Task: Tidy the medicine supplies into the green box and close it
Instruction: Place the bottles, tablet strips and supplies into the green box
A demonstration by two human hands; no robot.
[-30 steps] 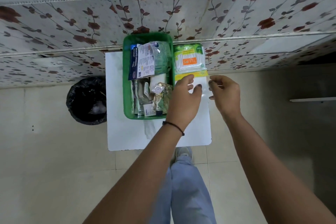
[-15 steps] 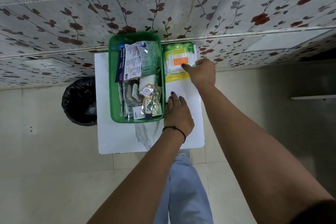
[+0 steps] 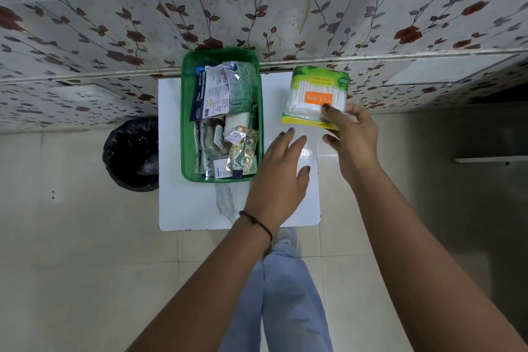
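Gripping the cotton swab pack [image 3: 317,96] by its lower corner, the right hand [image 3: 353,140] holds it above the white table [image 3: 188,203]; the left hand [image 3: 278,177] hovers open-fingered beside the crammed green box [image 3: 185,123]. Blister strips [image 3: 241,151] fill it; a black bin [image 3: 131,153] stands left.

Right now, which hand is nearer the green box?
Left. The left hand hovers open just off the green box's right wall; the right hand is farther right, holding the cotton swab pack up.
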